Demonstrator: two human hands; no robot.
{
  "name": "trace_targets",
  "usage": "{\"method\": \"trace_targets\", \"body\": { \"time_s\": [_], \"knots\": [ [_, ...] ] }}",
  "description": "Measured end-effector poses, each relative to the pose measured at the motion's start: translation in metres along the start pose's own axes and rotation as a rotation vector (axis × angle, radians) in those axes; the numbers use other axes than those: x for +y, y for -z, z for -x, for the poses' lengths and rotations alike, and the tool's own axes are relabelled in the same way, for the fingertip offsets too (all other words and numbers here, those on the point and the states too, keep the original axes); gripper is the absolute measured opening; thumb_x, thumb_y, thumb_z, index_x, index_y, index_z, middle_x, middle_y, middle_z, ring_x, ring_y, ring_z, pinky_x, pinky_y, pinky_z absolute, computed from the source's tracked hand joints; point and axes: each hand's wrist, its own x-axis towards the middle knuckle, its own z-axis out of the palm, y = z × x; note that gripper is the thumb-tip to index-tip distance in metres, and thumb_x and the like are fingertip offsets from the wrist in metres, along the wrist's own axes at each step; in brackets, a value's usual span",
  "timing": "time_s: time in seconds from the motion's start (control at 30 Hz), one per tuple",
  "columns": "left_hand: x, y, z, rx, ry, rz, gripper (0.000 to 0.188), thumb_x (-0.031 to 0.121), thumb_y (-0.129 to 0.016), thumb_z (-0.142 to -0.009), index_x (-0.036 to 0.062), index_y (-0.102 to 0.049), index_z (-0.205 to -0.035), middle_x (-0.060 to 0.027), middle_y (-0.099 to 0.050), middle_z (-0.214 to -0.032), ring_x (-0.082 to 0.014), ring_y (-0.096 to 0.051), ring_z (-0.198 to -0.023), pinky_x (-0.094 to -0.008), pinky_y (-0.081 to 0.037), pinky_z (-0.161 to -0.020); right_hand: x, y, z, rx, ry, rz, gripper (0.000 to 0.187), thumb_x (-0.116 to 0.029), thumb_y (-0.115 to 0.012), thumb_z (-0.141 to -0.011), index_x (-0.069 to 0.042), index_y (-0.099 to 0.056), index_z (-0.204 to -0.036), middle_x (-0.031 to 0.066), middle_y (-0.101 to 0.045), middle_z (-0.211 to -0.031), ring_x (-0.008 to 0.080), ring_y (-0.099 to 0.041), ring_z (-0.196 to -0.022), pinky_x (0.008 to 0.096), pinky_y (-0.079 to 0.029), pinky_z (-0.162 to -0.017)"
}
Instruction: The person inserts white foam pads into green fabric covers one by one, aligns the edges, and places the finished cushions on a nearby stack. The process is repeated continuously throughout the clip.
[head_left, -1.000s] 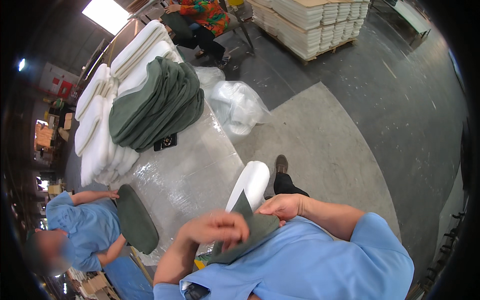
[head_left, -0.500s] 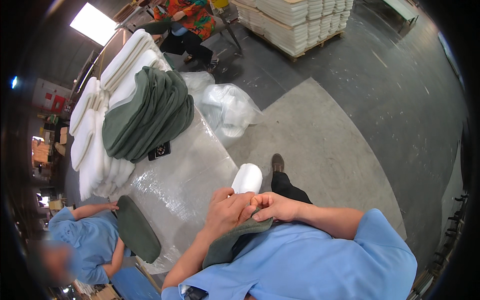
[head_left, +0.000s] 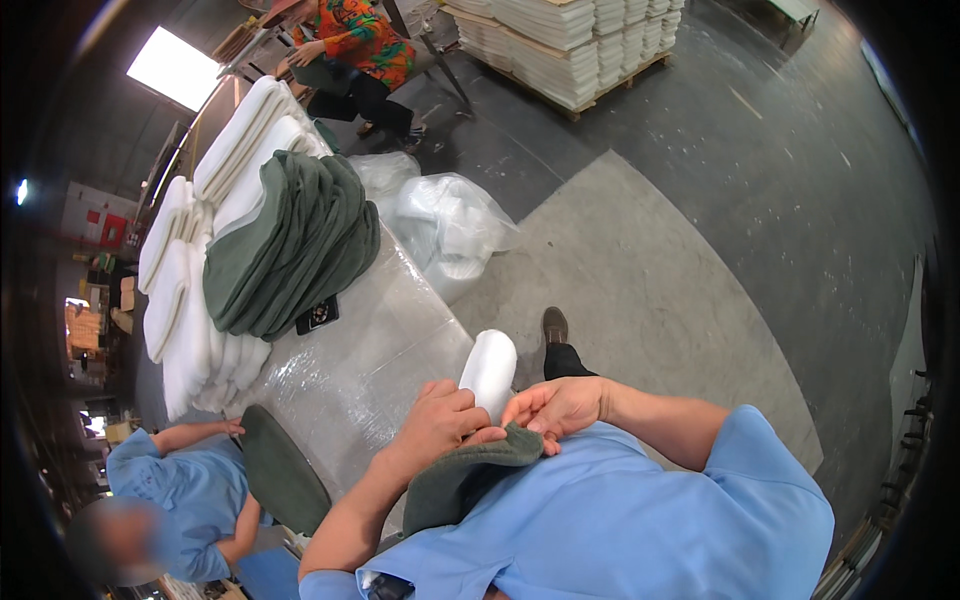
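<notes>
A dark green fabric cover (head_left: 450, 485) lies against my front, its far edge up between my hands. My left hand (head_left: 445, 418) is closed at that edge, next to a white padded piece (head_left: 489, 367) with a rounded end that sticks out past the table's corner. Whether the white piece runs into the cover is hidden by my fingers. My right hand (head_left: 567, 408) pinches the cover's edge at its right end, thumb and fingers bent together.
On the plastic-wrapped table (head_left: 370, 350) lie a pile of green covers (head_left: 300, 240), stacked white pads (head_left: 190, 290) and a small black item (head_left: 318, 315). A co-worker at left holds a green piece (head_left: 283, 470). Beyond are plastic bags (head_left: 455, 225), a seated person and a loaded pallet (head_left: 560, 50).
My right hand has moved slightly right and apart from my left, which shows more of the cover's edge. The seated person has leaned, and the whole view has shifted a little.
</notes>
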Motion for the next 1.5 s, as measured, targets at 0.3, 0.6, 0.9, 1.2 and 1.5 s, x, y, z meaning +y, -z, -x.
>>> {"method": "trace_targets", "body": {
  "time_s": [0.3, 0.6, 0.9, 1.2, 1.5],
  "knots": [
    [0.002, 0.006, 0.002, -0.124, 0.121, 0.26, 0.026, 0.031, -0.08, -0.094, 0.0087, -0.07, -0.085, -0.0042, -0.065, -0.083, -0.0239, -0.057, -0.083, -0.0373, -0.047, -0.076, -0.006, -0.017, -0.013, 0.335, 0.116, 0.534, 0.006, -0.006, -0.069, -0.1, -0.004, -0.066, -0.105, 0.0007, -0.066, -0.084, 0.0077, -0.061, -0.062, 0.0263, -0.048, -0.057],
    [0.017, 0.021, -0.015, -0.198, 0.766, 0.822, 0.032, 0.033, -0.073, -0.102, 0.0014, -0.067, -0.099, -0.003, -0.072, -0.08, -0.0069, -0.062, -0.075, -0.0281, -0.049, -0.067, 0.024, -0.033, -0.023, 0.664, 0.508, 0.786, 0.01, 0.0, -0.069, -0.094, -0.003, -0.068, -0.103, -0.0002, -0.07, -0.09, 0.006, -0.061, -0.079, 0.0253, -0.05, -0.068],
    [0.015, 0.02, -0.016, -0.528, 0.634, 0.929, 0.026, 0.022, -0.072, -0.1, -0.0013, -0.071, -0.11, -0.0039, -0.07, -0.088, -0.007, -0.059, -0.081, -0.0273, -0.049, -0.074, 0.019, -0.034, 0.001, 0.597, 0.418, 0.807, 0.031, -0.003, -0.063, -0.098, -0.005, -0.067, -0.128, 0.0047, -0.07, -0.096, 0.0103, -0.065, -0.082, 0.0288, -0.053, -0.075],
    [0.037, 0.045, -0.028, -0.578, 0.421, 0.468, 0.025, 0.024, -0.073, -0.098, 0.0065, -0.073, -0.116, -0.0117, -0.071, -0.084, -0.0207, -0.066, -0.075, -0.0349, -0.052, -0.073, 0.016, -0.014, -0.015, 0.182, 0.173, 0.758, 0.051, -0.003, -0.057, -0.097, -0.005, -0.054, -0.147, 0.0048, -0.067, -0.12, 0.0113, -0.063, -0.094, 0.0305, -0.053, -0.084],
    [0.054, 0.053, -0.042, -0.55, 0.436, 0.22, 0.031, 0.037, -0.076, -0.094, 0.0087, -0.075, -0.106, -0.0113, -0.07, -0.08, -0.0266, -0.067, -0.073, -0.0365, -0.051, -0.068, 0.034, -0.015, -0.033, 0.15, 0.357, 0.715, 0.042, -0.004, -0.065, -0.092, -0.002, -0.06, -0.134, 0.0057, -0.068, -0.122, 0.0135, -0.06, -0.103, 0.0323, -0.051, -0.089]
  ]
}}
